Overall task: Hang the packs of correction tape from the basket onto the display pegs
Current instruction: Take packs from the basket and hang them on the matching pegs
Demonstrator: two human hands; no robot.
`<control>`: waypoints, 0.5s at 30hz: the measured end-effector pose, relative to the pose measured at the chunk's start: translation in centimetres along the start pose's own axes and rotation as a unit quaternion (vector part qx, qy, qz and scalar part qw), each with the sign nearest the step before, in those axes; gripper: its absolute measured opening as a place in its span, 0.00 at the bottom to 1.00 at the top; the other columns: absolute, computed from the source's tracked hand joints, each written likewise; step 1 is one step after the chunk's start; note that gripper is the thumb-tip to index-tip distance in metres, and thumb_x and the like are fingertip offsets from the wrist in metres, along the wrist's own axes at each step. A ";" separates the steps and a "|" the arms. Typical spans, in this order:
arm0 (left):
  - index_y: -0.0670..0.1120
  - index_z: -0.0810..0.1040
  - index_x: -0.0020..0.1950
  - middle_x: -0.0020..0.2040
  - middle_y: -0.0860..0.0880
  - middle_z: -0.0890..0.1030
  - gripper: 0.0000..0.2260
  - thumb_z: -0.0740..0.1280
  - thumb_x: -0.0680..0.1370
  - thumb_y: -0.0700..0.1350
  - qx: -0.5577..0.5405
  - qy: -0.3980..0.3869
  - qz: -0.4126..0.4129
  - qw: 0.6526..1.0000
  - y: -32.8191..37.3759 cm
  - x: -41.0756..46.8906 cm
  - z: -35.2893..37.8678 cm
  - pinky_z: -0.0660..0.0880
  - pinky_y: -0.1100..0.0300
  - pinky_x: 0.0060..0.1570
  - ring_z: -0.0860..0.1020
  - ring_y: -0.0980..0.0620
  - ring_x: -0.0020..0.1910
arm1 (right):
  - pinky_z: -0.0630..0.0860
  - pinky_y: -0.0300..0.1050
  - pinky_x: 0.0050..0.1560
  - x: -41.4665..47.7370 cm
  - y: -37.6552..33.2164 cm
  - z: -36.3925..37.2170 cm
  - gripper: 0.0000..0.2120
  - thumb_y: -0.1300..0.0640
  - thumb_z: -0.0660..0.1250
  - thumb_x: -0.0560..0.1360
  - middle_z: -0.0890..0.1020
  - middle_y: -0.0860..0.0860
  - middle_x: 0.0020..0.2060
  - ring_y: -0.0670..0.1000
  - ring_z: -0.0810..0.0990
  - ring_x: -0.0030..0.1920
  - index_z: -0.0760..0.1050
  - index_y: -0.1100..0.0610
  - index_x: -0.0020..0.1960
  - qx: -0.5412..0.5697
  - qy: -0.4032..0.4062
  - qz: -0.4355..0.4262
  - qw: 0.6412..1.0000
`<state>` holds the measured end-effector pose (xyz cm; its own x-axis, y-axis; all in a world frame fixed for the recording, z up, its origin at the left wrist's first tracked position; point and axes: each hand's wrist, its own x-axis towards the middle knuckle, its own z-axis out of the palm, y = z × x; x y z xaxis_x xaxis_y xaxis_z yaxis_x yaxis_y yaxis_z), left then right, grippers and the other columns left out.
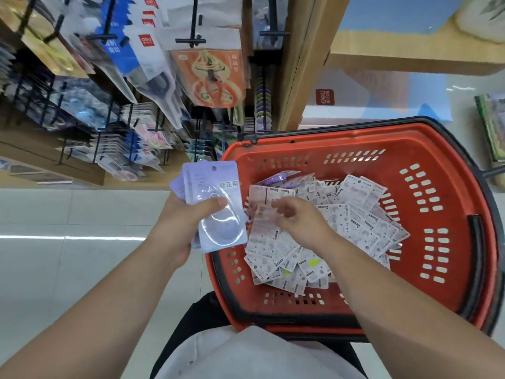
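Head view: left hand (175,228) fingers (216,204) around purple packs (221,228); right hand (303,222) fingers (282,207) blurred, grip unclear.

a red basket (382,140) heaped with packs of correction tape (355,214), above a pale tiled floor (68,214) and beside a wall of display pegs (191,41)

slotted red walls and a black handle along the rim enclose a loose heap of white printed packs, lying flat and overlapping, with a lilac pack (281,177) at the heap's far edge — what the basket itself rests on is hidden. the floor is glossy tile. at the left of the view, black pegs carry rows of hung packets, an orange packet (210,77) among them, down to a wooden base (54,149). beyond the basket a wooden shelf (410,58) runs above a white and blue box (355,97) — its foot is hidden.
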<state>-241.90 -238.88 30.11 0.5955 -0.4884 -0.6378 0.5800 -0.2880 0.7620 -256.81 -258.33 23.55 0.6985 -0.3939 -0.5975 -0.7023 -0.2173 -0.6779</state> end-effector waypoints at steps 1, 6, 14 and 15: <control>0.48 0.78 0.69 0.60 0.39 0.85 0.34 0.78 0.62 0.47 0.003 -0.002 -0.007 1.000 0.1 0.1 -0.7 0.82 0.35 0.54 0.85 0.34 0.57 | 0.75 0.51 0.62 0.5 1.5 0.5 0.23 0.45 0.75 0.74 0.78 0.50 0.59 0.54 0.76 0.64 0.77 0.47 0.67 -0.102 -0.047 0.016 0.994; 0.45 0.75 0.71 0.63 0.31 0.81 0.34 0.78 0.65 0.48 0.000 -0.005 -0.017 1.000 -0.4 -0.2 -2.5 0.74 0.23 0.61 0.82 0.28 0.60 | 0.61 0.57 0.75 1.8 3.0 3.6 0.52 0.30 0.75 0.65 0.60 0.53 0.79 0.59 0.58 0.78 0.55 0.41 0.81 -0.304 -0.106 0.018 0.947; 0.46 0.77 0.69 0.61 0.33 0.83 0.32 0.77 0.65 0.48 0.021 -0.015 -0.031 0.999 -1.4 -0.7 -3.0 0.77 0.26 0.59 0.83 0.30 0.58 | 0.58 0.59 0.76 3.6 2.5 5.9 0.41 0.33 0.71 0.71 0.49 0.53 0.82 0.61 0.56 0.78 0.62 0.45 0.79 -0.463 -0.094 -0.065 0.879; 0.46 0.77 0.69 0.61 0.34 0.83 0.32 0.77 0.65 0.49 0.023 -0.017 -0.031 0.999 -1.5 -0.7 -3.1 0.77 0.27 0.59 0.84 0.30 0.58 | 0.59 0.59 0.76 3.7 2.5 5.5 0.38 0.36 0.70 0.73 0.51 0.53 0.82 0.60 0.58 0.78 0.65 0.46 0.78 -0.460 -0.106 -0.079 0.878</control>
<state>-241.49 -235.53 29.10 0.5399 -0.4951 -0.6807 0.5887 -0.3559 0.7258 -255.27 -255.38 17.26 0.7381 -0.1395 -0.6601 -0.3400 -0.9220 -0.1853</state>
